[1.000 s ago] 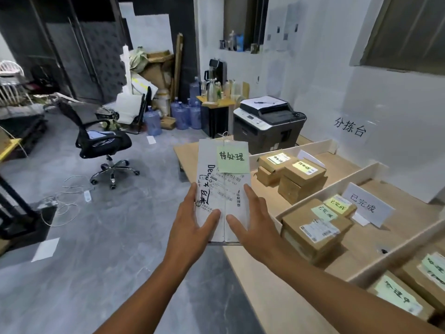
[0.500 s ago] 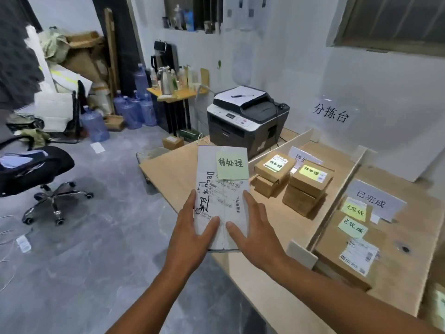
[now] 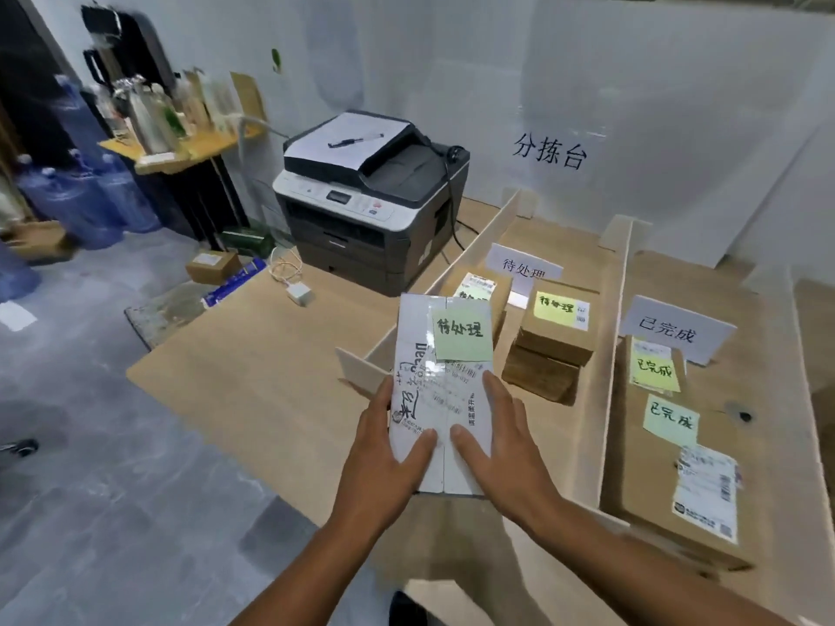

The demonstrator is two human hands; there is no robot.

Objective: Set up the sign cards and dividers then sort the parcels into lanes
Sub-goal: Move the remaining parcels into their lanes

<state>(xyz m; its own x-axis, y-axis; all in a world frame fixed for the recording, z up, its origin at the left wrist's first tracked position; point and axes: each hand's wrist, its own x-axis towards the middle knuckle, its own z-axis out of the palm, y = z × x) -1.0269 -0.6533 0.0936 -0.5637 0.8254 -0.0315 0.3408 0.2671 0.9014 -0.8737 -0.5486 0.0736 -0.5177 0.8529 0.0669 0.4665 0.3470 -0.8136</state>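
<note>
**ITEM:** white parcel [image 3: 440, 399]. Long, flat white carton with a taped seam down the middle of its top face. There is black handwriting on the left half and a printed label under glossy tape. A green note [image 3: 463, 334] stuck at the far end reads 待处理.

**POSITION:** carried in front of the person, over the near end of the left divider [image 3: 474, 246] and the mouth of the first lane. It does not appear to rest on the tabletop [image 3: 248, 377].

**HANDS:** the left hand [image 3: 384, 449] and right hand [image 3: 508, 445] each grip a long edge at the near end. Each thumb lies over the top face and each forefinger stretches along the side. The other fingers are hidden beneath.

**STEP:** sorting. Cards and dividers already stand, so setup looks finished. The note matches the first sign card [image 3: 524, 268], also lettered 待处理. The next move likely calls for easing the parcel forward and right into that lane. It would then go down flat on the bare strip in front of the brown stack [image 3: 553, 350], clear of the divider wall.

**ALSO PRESENT:**
- A labelled brown box [image 3: 474, 289] stands further back in the first lane.
- The second divider [image 3: 612, 354] separates the first lane from the next.
- The second sign card [image 3: 673, 329] reads 已完成.
- A large brown box [image 3: 641, 467] lies just in front of that card and bears two notes.
- A printer [image 3: 370, 192] stands at the far end of the tabletop.
</note>
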